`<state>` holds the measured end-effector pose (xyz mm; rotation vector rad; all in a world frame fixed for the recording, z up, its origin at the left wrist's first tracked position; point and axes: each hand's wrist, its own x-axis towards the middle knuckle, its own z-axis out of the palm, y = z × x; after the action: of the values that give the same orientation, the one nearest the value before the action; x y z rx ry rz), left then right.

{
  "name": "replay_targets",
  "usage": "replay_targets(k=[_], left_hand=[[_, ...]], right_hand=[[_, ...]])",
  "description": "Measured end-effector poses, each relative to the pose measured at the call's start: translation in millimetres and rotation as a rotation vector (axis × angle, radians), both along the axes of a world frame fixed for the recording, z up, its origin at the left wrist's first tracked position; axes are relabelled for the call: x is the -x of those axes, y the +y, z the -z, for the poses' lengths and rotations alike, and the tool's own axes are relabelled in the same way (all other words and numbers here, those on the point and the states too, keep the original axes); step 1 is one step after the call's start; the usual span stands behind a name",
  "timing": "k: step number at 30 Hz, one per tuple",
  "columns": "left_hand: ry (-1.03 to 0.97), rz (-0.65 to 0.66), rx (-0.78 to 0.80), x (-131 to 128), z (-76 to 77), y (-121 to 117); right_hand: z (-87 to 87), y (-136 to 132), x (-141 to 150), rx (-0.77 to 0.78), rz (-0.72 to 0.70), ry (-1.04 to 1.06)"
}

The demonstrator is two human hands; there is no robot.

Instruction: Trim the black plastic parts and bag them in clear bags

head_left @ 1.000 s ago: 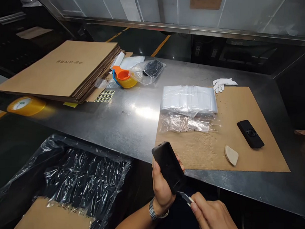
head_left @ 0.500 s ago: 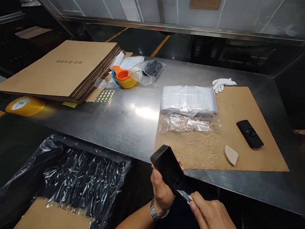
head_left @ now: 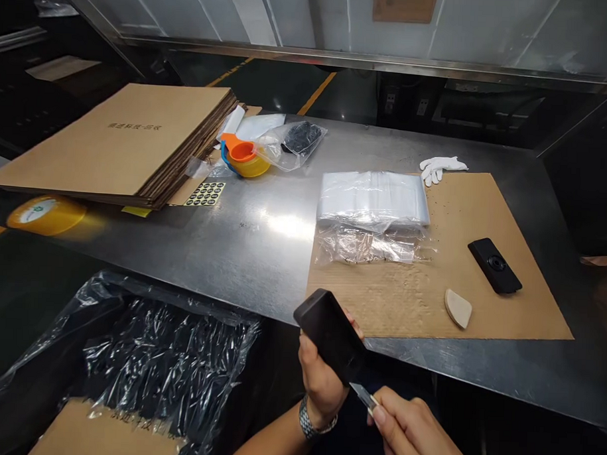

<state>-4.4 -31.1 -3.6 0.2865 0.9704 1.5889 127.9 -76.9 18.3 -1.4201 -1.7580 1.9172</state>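
Black casing tipped slightly, blade drawn a little lower

Since the last frame, the black casing (head_left: 329,334) has changed tilt a little and the knife (head_left: 362,393) has shifted slightly down.

Far left of the hands: tape roll (head_left: 48,215), core label unreadable. Next, the cardboard stack (head_left: 112,141), with a line of Chinese characters; the last pair seems to read 回收, the rest blurred. Nearer the left forearm, black film (head_left: 169,355) over cardboard with smeared print. Beyond it, the sticker sheet (head_left: 205,194), lettering too small. No brand legible.

Centre: left hand (head_left: 322,387) wrapped round the casing, held off the table just in front of the wearer. Clear bags (head_left: 374,197) lie beyond. Right hand (head_left: 411,424) pinches the knife, its tip close to the casing's lower end; contact uncertain.

Right of the casing, beyond the right hand: tan wedge (head_left: 458,309), then a second black part (head_left: 496,264), both on the cardboard sheet (head_left: 473,213).

Progress, judged: blade work on the casing appears under way; amount left cannot be told, nor whether the second part is finished.
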Motion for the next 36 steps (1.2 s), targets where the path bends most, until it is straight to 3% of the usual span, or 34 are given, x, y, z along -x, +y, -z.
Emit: replay_targets(k=[4,8,11,13,18,21,26,36], left_hand=[[-0.160,0.059,0.190,-0.1,-3.8,9.9],[-0.241,0.092,0.279,-0.4,-3.4,13.4],[-0.281,0.100,0.307,-0.6,-3.3,12.7],[-0.290,0.096,0.322,-0.3,-4.0,12.3],[-0.280,0.102,0.333,1.2,-5.8,12.6],[-0.247,0.101,0.300,1.5,-6.4,12.3],[-0.201,0.091,0.260,0.2,-8.1,10.0],[-0.123,0.090,0.153,-0.4,-8.1,5.9]], right_hand=[[1.5,0.9,-4.1,0.327,0.175,0.290],[4.2,0.9,-7.3,0.350,0.259,0.441],[5.7,2.0,-8.5,0.235,0.267,0.394],[5.9,3.1,-9.7,0.071,0.246,0.272],[5.9,2.3,-13.4,-0.672,0.199,-0.136],[5.6,-0.5,-13.8,-0.918,0.154,-0.319],[1.0,-0.8,-12.0,-1.066,0.098,-0.493],[0.2,-1.6,-12.0,-1.120,0.056,-0.539]])
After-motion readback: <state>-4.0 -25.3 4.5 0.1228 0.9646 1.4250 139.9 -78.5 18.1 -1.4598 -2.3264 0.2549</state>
